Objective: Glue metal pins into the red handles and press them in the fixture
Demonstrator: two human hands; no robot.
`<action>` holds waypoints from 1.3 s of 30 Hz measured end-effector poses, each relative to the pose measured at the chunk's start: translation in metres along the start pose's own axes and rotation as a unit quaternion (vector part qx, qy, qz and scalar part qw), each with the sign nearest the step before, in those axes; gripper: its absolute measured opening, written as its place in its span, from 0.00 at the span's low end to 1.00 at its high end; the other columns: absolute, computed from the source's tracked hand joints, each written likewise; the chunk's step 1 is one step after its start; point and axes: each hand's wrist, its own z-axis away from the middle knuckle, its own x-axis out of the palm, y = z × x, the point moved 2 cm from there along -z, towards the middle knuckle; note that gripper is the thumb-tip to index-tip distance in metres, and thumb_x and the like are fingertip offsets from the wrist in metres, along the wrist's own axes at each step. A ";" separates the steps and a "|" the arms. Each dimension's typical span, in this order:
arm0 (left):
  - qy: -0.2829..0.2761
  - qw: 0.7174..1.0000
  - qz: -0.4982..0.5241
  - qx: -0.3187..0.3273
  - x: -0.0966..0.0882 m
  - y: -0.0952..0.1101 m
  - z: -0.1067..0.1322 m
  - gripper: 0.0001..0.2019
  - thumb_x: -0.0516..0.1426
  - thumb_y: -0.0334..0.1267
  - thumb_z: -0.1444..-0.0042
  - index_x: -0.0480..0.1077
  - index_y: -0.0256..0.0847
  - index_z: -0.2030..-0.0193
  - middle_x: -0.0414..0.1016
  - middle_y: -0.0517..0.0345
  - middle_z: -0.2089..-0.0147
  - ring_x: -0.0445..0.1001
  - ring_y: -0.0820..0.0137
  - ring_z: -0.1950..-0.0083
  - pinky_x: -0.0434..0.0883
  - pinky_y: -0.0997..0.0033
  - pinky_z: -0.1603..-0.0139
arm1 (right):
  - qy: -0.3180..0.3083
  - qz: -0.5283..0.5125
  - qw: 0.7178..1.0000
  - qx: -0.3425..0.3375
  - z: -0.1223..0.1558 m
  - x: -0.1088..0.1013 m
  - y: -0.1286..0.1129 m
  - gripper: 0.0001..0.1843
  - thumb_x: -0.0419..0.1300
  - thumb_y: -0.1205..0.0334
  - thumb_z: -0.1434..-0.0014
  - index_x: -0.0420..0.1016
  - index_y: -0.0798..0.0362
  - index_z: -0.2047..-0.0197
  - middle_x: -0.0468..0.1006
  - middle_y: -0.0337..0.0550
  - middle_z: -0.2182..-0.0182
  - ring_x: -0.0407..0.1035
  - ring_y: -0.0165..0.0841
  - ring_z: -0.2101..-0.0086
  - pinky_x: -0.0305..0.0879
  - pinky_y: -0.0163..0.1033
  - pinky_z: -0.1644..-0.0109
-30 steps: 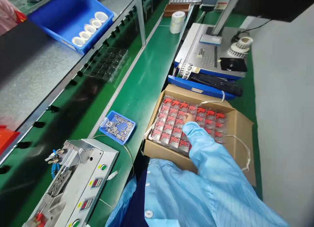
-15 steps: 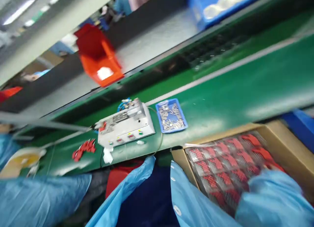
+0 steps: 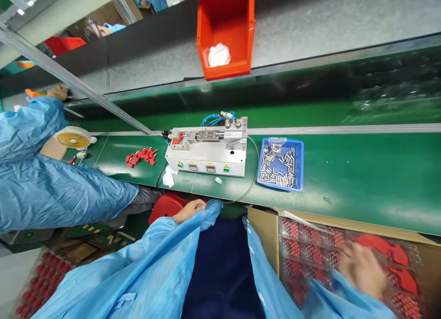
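My left hand (image 3: 190, 209) is near the bench's front edge, fingers curled in beside the hem of my blue gown; whether anything is inside them is hidden. To the right, my right hand (image 3: 363, 269) is smeared by motion above a cardboard box (image 3: 263, 236). In that box lies a clear plastic tray of red parts (image 3: 312, 252), and larger red pieces (image 3: 401, 275) sit just right of the hand. A white bench device (image 3: 206, 160) with green buttons stands on the bench ahead, a red piece (image 3: 177, 139) at its left end.
A blue tray of small metal pins (image 3: 299, 165) stands right of the device. Red parts with metal tips (image 3: 141, 157) lie to its left. An orange bin (image 3: 225, 34) sits on the shelf above. At left are a co-worker's blue sleeve (image 3: 31, 121) and a small fan (image 3: 73, 137).
The view has turned and levelled, shifting the device and bin rightward in the picture. My left hand has come into sight. My right hand, mostly hidden by its sleeve before, now shows over the box.
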 end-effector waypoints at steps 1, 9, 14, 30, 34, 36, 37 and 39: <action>-0.009 1.000 0.013 0.002 0.002 0.001 -0.007 0.20 0.64 0.55 0.38 0.76 0.37 0.56 0.80 0.53 0.58 0.79 0.65 0.56 0.77 0.58 0.47 | -0.059 0.014 0.998 -0.002 0.017 0.030 0.001 0.27 0.72 0.33 0.51 0.72 0.48 0.72 0.69 0.37 0.77 0.63 0.30 0.79 0.64 0.41 0.73; -0.149 0.936 0.319 -0.016 -0.020 0.030 -0.012 0.31 0.64 0.67 0.44 0.74 0.37 0.53 0.77 0.56 0.68 0.74 0.74 0.74 0.70 0.73 0.71 | -0.478 0.148 0.802 -0.326 0.168 0.260 -0.006 0.15 0.55 0.53 0.29 0.85 0.43 0.55 0.79 0.45 0.63 0.76 0.37 0.62 0.75 0.41 0.54; -0.056 0.929 0.366 0.006 -0.066 0.015 -0.001 0.28 0.73 0.56 0.51 0.73 0.38 0.53 0.72 0.66 0.72 0.64 0.80 0.82 0.60 0.77 0.80 | -0.483 0.181 0.769 -0.378 0.172 0.287 0.010 0.16 0.55 0.53 0.29 0.82 0.43 0.46 0.80 0.47 0.59 0.75 0.38 0.61 0.77 0.45 0.52; -0.007 0.930 0.358 0.080 -0.156 0.025 -0.046 0.22 0.71 0.53 0.48 0.80 0.35 0.56 0.81 0.55 0.64 0.71 0.73 0.68 0.72 0.70 0.63 | -0.274 0.273 0.913 -0.132 0.140 0.353 0.076 0.23 0.60 0.38 0.40 0.75 0.51 0.58 0.79 0.52 0.59 0.74 0.43 0.59 0.76 0.53 0.49; -0.022 0.940 0.317 0.122 -0.161 0.043 -0.044 0.24 0.70 0.57 0.47 0.82 0.36 0.56 0.79 0.55 0.64 0.70 0.71 0.65 0.67 0.72 0.65 | -0.319 0.168 0.926 -0.109 0.157 0.323 0.032 0.27 0.60 0.33 0.39 0.72 0.49 0.54 0.81 0.46 0.62 0.75 0.39 0.65 0.77 0.48 0.58; -0.050 0.941 0.307 0.130 -0.161 0.050 -0.041 0.25 0.68 0.59 0.45 0.81 0.36 0.57 0.76 0.58 0.68 0.66 0.73 0.69 0.64 0.73 0.69 | -0.319 0.129 0.932 -0.114 0.171 0.308 0.000 0.25 0.61 0.34 0.38 0.73 0.49 0.56 0.79 0.42 0.66 0.74 0.38 0.67 0.77 0.46 0.61; -0.062 0.941 0.304 0.135 -0.162 0.053 -0.039 0.25 0.68 0.60 0.45 0.80 0.36 0.58 0.75 0.58 0.69 0.65 0.74 0.70 0.63 0.74 0.70 | -0.306 0.121 0.936 -0.127 0.178 0.303 -0.016 0.24 0.61 0.34 0.37 0.74 0.48 0.58 0.79 0.41 0.67 0.74 0.37 0.67 0.77 0.45 0.60; -0.078 0.941 0.296 0.146 -0.164 0.058 -0.033 0.25 0.68 0.60 0.46 0.79 0.36 0.59 0.75 0.59 0.67 0.66 0.74 0.69 0.64 0.74 0.68 | -0.273 0.112 0.943 -0.151 0.193 0.298 -0.046 0.23 0.61 0.36 0.35 0.75 0.49 0.59 0.78 0.41 0.69 0.74 0.37 0.68 0.76 0.44 0.60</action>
